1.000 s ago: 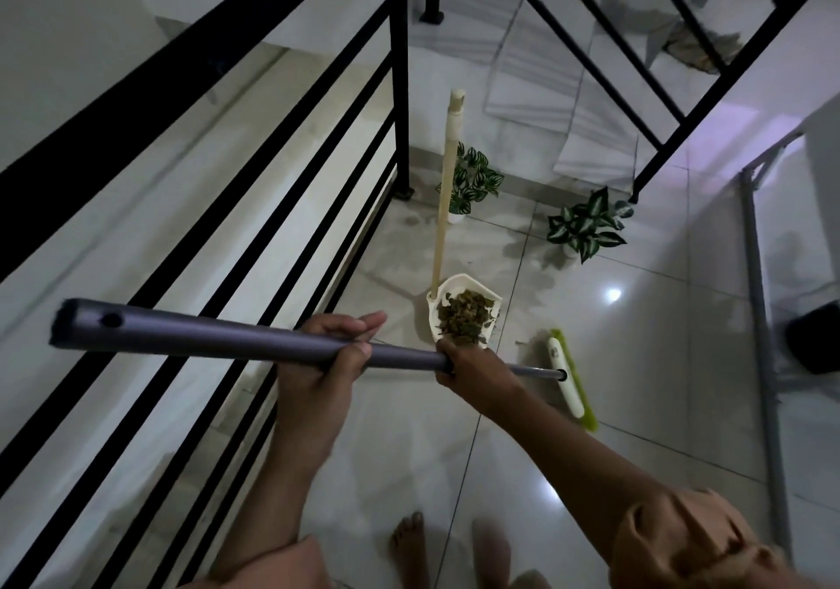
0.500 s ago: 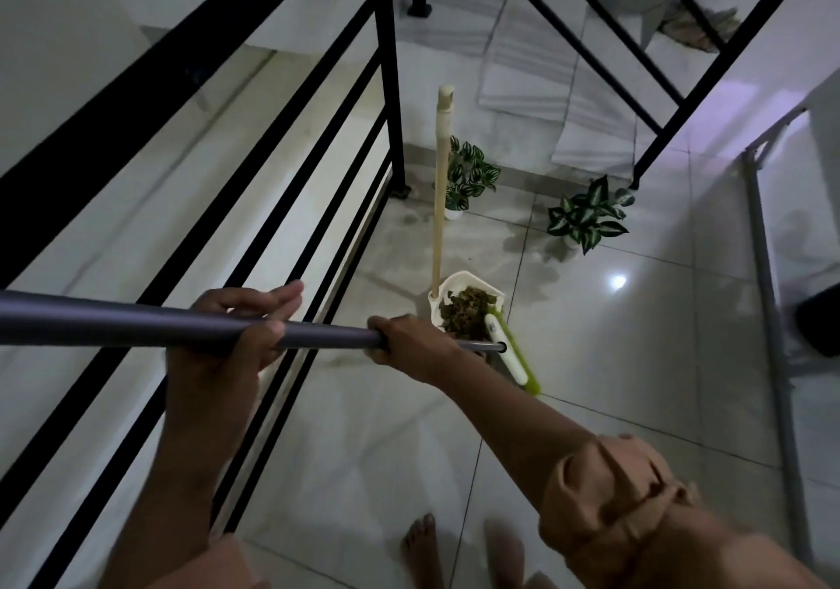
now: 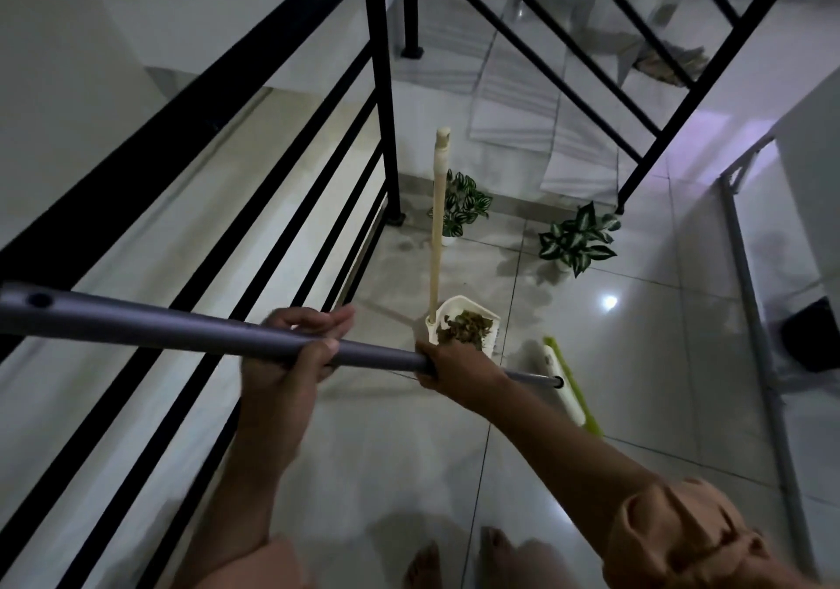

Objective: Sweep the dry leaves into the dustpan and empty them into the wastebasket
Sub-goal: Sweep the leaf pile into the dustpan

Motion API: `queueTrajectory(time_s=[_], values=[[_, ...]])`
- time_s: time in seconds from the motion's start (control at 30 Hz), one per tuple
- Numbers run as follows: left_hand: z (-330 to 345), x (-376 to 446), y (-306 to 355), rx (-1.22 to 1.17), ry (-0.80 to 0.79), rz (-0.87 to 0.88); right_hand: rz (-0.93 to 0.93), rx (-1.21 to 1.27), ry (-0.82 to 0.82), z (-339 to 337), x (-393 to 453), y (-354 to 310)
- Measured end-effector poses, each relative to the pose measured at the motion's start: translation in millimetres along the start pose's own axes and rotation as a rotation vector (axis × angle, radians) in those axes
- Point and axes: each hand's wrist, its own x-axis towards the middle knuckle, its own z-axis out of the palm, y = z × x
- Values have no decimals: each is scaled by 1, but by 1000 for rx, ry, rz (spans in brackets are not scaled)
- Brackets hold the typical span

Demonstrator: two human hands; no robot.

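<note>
Gripping the broom handle point(image 3: 182, 329) with both hands, the person holds it nearly level across the view. The left hand point(image 3: 297, 352) wraps the middle of the shaft; the right hand point(image 3: 459, 372) clasps it lower, nearer the broom head point(image 3: 566, 384). That head rests on the floor just right of the dustpan point(image 3: 459, 315), its long edge running toward the person. The dry leaves point(image 3: 463, 327) lie piled inside the pan, so the right hand is closer for lifting its upright handle point(image 3: 438, 224).

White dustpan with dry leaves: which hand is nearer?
Right. The right hand grips the grey broom handle just beside the white dustpan; the left hand grips farther up.
</note>
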Motion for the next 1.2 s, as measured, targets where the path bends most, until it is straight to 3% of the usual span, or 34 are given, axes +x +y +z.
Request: queueTrajectory(time_s=[0.17,0.4,0.6,0.8,1.2], values=[[31,13,-14,37,-14,-49,43,89,-47,3,10,27],[6,36,3,66,24,67,-91,74,-68,-14,44,3],[7,55,37,35,-59,149,-121,60,6,-44,50,-12],[28,61,47,20,-88,130,-72,55,38,-64,30,1],[105,66,10,-11,-268,-45,216,124,65,-55,-14,66]])
